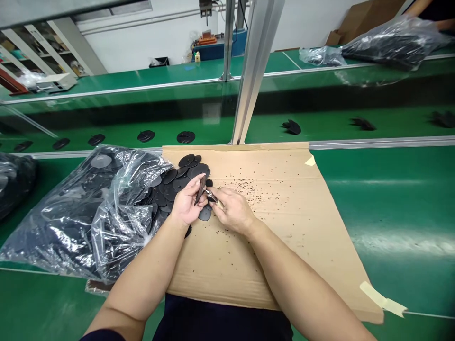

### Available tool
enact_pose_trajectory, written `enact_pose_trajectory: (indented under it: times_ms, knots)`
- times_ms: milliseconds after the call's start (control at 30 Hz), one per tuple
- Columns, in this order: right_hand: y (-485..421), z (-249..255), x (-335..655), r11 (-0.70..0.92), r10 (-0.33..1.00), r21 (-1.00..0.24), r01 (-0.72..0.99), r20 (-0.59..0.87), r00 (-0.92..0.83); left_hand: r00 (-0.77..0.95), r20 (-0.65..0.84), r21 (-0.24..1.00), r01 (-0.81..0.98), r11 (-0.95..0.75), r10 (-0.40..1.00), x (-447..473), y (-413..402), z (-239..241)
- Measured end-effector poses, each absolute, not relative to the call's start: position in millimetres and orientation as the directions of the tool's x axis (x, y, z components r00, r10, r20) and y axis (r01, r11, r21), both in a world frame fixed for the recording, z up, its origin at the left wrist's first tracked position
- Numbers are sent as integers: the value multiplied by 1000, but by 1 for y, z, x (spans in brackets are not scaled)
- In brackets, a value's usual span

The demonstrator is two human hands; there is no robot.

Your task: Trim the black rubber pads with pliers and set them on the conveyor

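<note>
My left hand (188, 202) is closed on a black disc (201, 190), held on edge between thumb and fingers. In my right hand (233, 208) is a small hand tool that looks like nippers (214, 198), its metal tip against or very near the disc. My fingers hide most of the tool. Under and behind my left hand lies a heap of loose black discs (174, 188), spilling from the mouth of a clear plastic bag (117, 208) full of them. Tiny black scraps (249, 189) are scattered over the cardboard sheet (284, 251) beneath my hands.
Behind a metal post (254, 71), several black discs (145, 136) lie spaced along a green belt (213, 135). Another dark filled bag (16, 182) sits at the far left. Tape (382, 298) holds the cardboard's corner. At the back right, a person's arm (419, 7) is near a filled bag (394, 42).
</note>
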State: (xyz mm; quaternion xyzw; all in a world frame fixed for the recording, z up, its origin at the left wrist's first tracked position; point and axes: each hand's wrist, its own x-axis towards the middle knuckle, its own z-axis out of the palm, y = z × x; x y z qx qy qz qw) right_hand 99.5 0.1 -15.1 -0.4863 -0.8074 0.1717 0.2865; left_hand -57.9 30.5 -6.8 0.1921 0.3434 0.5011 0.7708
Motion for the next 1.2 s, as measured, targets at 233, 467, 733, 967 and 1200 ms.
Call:
enact_pose_trajectory:
  times_ms: [233,467,733,967,1200]
  knots:
    - [0,-10,101,467,883,-497,731,223,-413,259,-327,680,-603,417,909,-58,29,-2]
    - [-2,0,103,447,892,-362,818,117,-436,172,-323,790,-493,365,931,-58,29,-6]
    - [-3,2,103,444,894,-324,836,92,-439,199,-344,773,-495,397,918,-57,30,-6]
    - [-3,3,104,446,893,-287,848,82,-443,185,-338,783,-489,385,923,-57,31,-7]
    - [-5,-2,97,473,880,-223,852,72,-470,114,-311,795,-513,324,944,-56,30,-2]
